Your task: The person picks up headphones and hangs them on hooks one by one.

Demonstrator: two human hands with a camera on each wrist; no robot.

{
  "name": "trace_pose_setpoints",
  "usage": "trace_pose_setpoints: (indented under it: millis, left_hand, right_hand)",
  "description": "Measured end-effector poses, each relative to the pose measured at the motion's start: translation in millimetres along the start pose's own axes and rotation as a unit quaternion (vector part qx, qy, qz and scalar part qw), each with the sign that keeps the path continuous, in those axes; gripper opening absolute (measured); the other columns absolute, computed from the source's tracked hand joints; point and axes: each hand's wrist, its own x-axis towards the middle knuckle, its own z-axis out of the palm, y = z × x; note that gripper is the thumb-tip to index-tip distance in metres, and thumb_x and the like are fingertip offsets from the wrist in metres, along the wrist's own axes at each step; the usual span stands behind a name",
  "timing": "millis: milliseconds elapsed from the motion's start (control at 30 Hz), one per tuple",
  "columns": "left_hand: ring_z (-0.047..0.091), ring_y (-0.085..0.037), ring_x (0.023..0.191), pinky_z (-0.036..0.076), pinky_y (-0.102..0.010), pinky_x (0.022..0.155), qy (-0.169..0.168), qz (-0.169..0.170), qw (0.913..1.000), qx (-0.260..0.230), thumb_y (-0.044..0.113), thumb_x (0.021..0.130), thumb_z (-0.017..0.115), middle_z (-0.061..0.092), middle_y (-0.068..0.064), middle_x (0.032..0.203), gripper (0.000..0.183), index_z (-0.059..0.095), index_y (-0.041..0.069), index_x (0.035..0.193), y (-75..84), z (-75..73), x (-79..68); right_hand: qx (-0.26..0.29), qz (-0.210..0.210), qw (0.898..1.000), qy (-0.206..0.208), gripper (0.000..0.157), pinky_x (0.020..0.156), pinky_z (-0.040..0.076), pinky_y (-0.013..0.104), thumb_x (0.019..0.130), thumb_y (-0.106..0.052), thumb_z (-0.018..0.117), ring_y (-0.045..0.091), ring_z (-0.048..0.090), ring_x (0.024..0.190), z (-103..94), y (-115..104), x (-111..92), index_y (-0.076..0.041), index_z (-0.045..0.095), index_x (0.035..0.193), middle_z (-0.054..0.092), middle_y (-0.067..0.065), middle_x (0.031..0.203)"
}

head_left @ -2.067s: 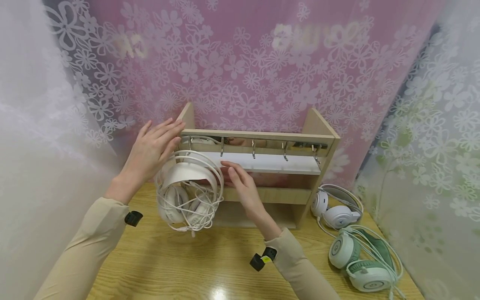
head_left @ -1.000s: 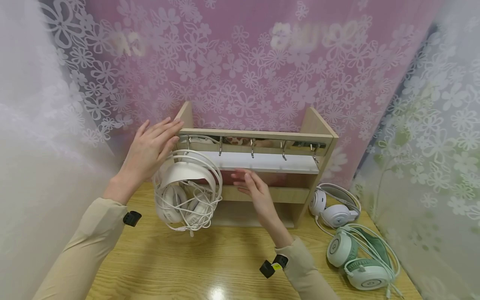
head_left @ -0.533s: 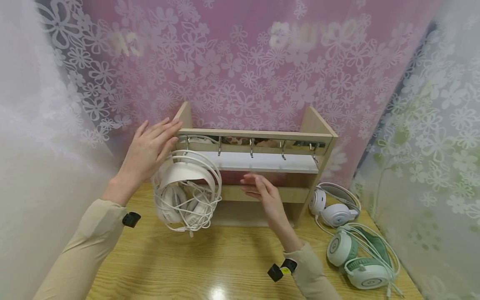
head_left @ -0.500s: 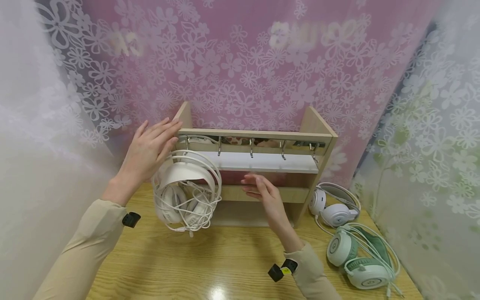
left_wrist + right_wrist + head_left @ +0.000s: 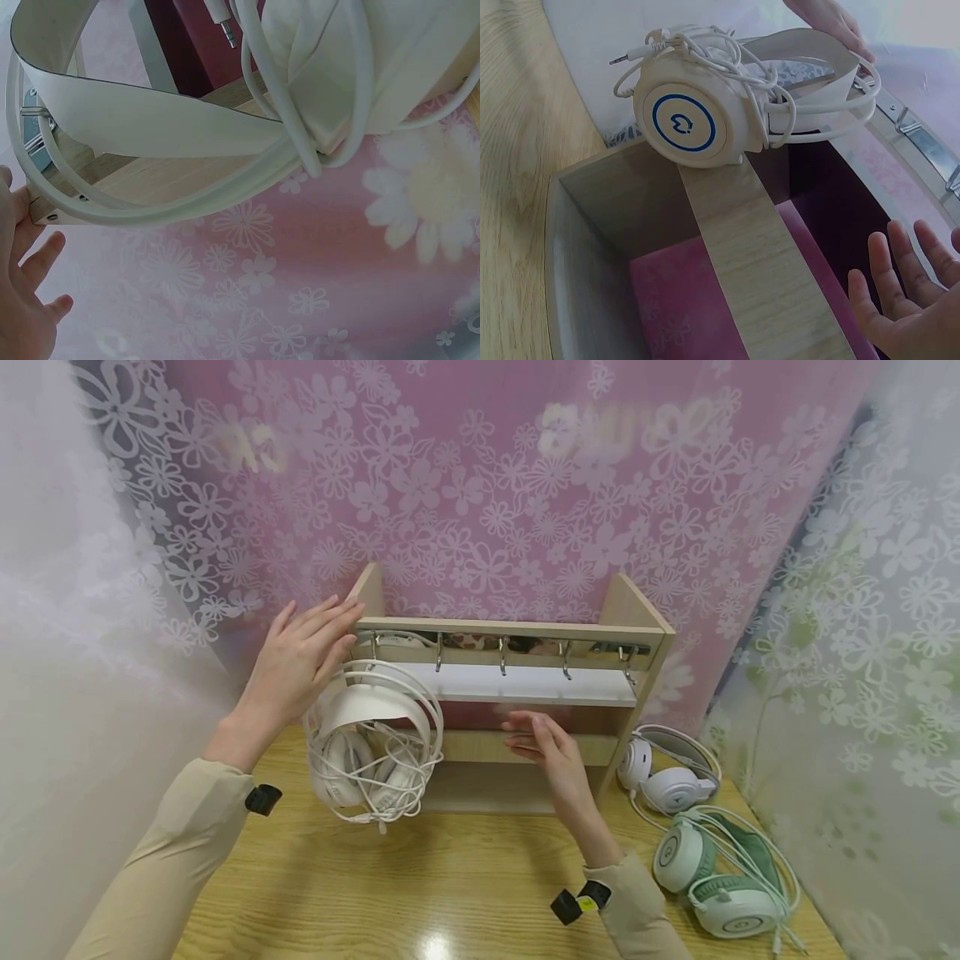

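Observation:
White headphones [image 5: 375,703] hang from the leftmost hook of a small wooden shelf rack [image 5: 517,631], their cable wound loosely about the ear cups. My left hand [image 5: 296,660] rests with extended fingers on the rack's upper left corner, just above the headband. In the right wrist view, one ear cup [image 5: 682,124] of the headphones shows a blue ring, and the cable plug dangles beside it. Before the rack's lower part, my right hand [image 5: 551,756] is held in the air, fingers relaxed and holding nothing, to the right of the headphones.
Several metal hooks [image 5: 503,657] line the rack's front rail, with a white shelf [image 5: 532,685] behind. On the wooden table [image 5: 360,893] to the right lie white-grey headphones [image 5: 671,792] and green-white headphones [image 5: 738,906]. Floral curtains [image 5: 480,485] stand close behind and at the sides.
My right hand has drawn away from the hung headphones, moving right and slightly down. The left hand has stayed at the rack's corner, and the headphones hang as before.

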Motion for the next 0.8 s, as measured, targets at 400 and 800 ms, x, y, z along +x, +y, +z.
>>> trace_pose_setpoints:
  millis: [400, 800]
  left_hand:
    - [0.046, -0.032, 0.142, 0.014, -0.053, 0.125, -0.001, -0.005, 1.0000, 0.001, 0.022, 0.104, 0.057, 0.054, -0.008, 0.150, 0.043, 0.055, 0.015, 0.146, 1.4, -0.6, -0.5]
    - [0.045, -0.031, 0.142, 0.014, -0.052, 0.125, 0.000, -0.004, 1.0000, 0.002, 0.023, 0.104, 0.057, 0.055, -0.009, 0.149, 0.043, 0.055, 0.015, 0.147, 0.7, 0.2, -0.7]
  right_hand:
    - [0.001, 0.004, 1.000, 0.026, 0.050, 0.094, 0.057, 0.038, 0.111, -0.035, 0.040, 0.038, 0.068, 0.108, -22.5, 8, -7, 0.007, 0.056, 0.133, 0.071, 0.014, 0.119]
    - [-0.003, 0.011, 0.999, 0.044, 0.051, 0.088, 0.060, 0.037, 0.111, -0.034, 0.039, 0.032, 0.071, 0.099, -45.1, 11, -15, 0.009, 0.054, 0.135, 0.072, 0.007, 0.114]
